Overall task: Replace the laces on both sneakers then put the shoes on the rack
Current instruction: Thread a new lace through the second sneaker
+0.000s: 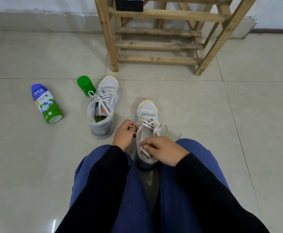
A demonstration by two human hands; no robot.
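Two white sneakers with orange toe tips stand on the tiled floor. The near sneaker [147, 111] sits between my knees, toe pointing away, with white laces [150, 125] crossed over its tongue. My left hand [123, 135] pinches a lace end at the shoe's left side. My right hand [164, 151] pinches another stretch of lace over the shoe's opening. The second sneaker [103, 106] stands apart to the left, laced, with loose loops. The wooden rack [157, 46] stands beyond both shoes.
A blue and green powder bottle [46, 105] lies on its side at the left. A green cap [85, 85] lies by the far sneaker's toe. A dark box [129, 4] sits on an upper rack shelf. My legs in blue fill the foreground.
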